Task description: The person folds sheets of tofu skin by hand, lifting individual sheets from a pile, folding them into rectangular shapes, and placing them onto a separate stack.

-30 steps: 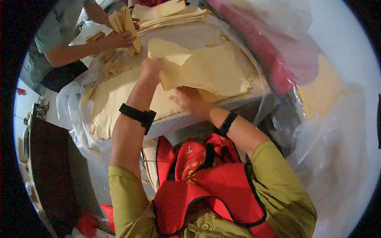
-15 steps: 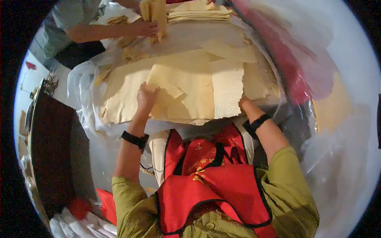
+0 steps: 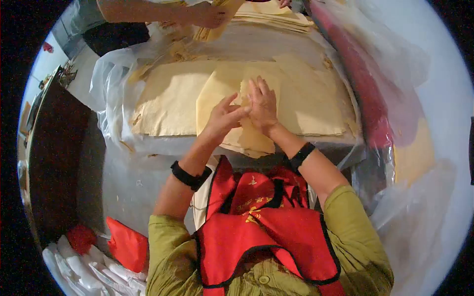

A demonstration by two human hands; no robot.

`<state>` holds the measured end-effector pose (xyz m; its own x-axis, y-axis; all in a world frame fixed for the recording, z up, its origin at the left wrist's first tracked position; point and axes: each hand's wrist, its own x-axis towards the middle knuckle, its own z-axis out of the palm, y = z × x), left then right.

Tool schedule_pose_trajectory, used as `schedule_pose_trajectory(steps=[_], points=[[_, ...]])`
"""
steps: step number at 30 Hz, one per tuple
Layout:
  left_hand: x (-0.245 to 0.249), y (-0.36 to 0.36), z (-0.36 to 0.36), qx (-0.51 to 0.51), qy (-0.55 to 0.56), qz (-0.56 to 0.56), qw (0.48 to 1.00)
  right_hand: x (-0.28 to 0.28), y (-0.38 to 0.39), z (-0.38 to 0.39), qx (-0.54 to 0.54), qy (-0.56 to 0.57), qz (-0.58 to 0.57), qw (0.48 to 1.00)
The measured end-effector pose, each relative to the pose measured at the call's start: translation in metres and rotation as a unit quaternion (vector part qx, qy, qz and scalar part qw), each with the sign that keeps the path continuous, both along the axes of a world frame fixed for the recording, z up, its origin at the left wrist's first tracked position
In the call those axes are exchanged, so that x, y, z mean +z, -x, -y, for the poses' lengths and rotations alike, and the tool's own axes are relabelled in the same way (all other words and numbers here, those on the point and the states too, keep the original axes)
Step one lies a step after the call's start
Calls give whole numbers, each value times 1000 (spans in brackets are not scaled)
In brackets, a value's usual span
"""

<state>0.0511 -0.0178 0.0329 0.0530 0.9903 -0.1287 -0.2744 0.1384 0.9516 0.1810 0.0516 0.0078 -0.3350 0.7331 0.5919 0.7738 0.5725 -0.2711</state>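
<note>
Thin yellowish sheets (image 3: 170, 101) lie across the plastic-covered table. Near the middle, a folded sheet (image 3: 210, 93) is under both my hands, its lower edge reaching toward my lap. My left hand (image 3: 226, 117) is over its middle, fingers apart and thumb pointing right. Close beside it, my right hand (image 3: 263, 104) lies flat on the sheet with fingers stretched out. The fingertips of the two hands nearly meet; whether they touch is unclear. More sheet surface (image 3: 313, 106) spreads to the right of my right hand.
At the top left, a co-worker's hand (image 3: 210, 16) holds yellowish sheets. A stack of sheets (image 3: 276, 17) sits at the back. Clear plastic (image 3: 106, 98) hangs over the table's left side. Red material under plastic (image 3: 355, 84) runs along the right. A dark cabinet (image 3: 57, 153) stands at the left.
Both my hands have moved together toward the middle, and the right part of the sheet is folded over. The co-worker's hand has moved right and up in the view.
</note>
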Motion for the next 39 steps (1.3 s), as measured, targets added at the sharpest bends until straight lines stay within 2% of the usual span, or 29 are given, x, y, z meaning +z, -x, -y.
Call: schedule_pose_trajectory(steps=[3, 6, 8, 10, 12, 14, 16, 17, 20, 21, 24, 27, 30, 33, 36, 39], points=[[-4, 8, -3, 20, 1, -83, 996, -12, 14, -9, 52, 76, -67, 994], [-22, 16, -13, 27, -34, -133, 990, -14, 13, -9, 104, 56, -127, 985], [-29, 22, -19, 28, -62, -182, 981, -7, 4, -9, 102, 33, -78, 991], [-27, 23, -15, 50, -98, -280, 954, -6, -2, -10, 97, 21, -41, 994], [-12, 23, -9, 84, -161, -399, 899, -10, -5, -12, 88, 14, -21, 996], [10, 22, 1, 132, -243, -532, 800, -11, -6, -12, 97, 0, -34, 995], [6, 39, -10, 240, -359, -571, 698, -13, -13, -7, 92, -11, -56, 994], [-7, 53, -19, 207, -328, -597, 702, -12, -17, -5, 85, -16, -71, 994], [-35, 69, -19, 154, -278, -687, 653, -19, -31, 3, 72, -11, -100, 992], [-40, 69, -20, 103, -258, -658, 700, -21, -34, 4, 65, -5, -107, 992], [-50, 58, -20, 84, -263, -691, 668, -30, -20, 6, 75, 17, -131, 988], [-44, 59, -18, 70, -253, -690, 675, -22, -10, 6, 31, 7, -52, 998], [-49, 58, -19, 84, -257, -692, 669, -19, -3, 3, 38, 18, -81, 996], [-47, 61, -18, 55, -237, -705, 666, -13, 5, 2, 79, 20, -156, 984], [-45, 60, -19, 65, -234, -671, 701, -17, 17, -4, 94, 18, -181, 979], [-53, 63, -24, 117, -252, -595, 754, -17, 25, -3, 61, 31, -107, 992]])
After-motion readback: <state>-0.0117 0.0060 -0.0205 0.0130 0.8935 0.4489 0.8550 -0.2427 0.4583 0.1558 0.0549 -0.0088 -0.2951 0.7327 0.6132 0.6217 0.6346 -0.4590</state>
